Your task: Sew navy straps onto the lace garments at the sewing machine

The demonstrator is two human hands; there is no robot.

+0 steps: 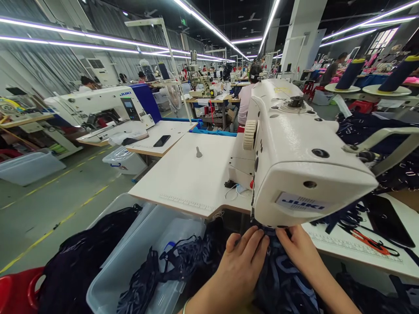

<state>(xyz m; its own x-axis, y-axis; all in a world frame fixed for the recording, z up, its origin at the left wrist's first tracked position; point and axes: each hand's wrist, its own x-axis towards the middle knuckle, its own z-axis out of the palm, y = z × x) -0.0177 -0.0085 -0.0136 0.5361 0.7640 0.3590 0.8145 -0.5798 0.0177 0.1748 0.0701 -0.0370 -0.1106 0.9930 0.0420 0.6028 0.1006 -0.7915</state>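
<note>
A white JUKI sewing machine (294, 157) stands in front of me on a white table (190, 174). Dark navy fabric (281, 279) with pale markings lies under the machine's head. My left hand (240, 266) rests on the fabric with its fingers pressed together, pointing at the needle area. My right hand (299, 248) lies beside it on the same fabric, fingertips tucked under the machine head. The needle itself is hidden by the machine's body.
A clear plastic bin (137, 261) with dark fabric pieces sits at lower left, beside a red stool (16, 290). Orange-handled scissors (373, 242) and a dark phone (388, 220) lie on the table at right. Other sewing stations and workers fill the hall behind.
</note>
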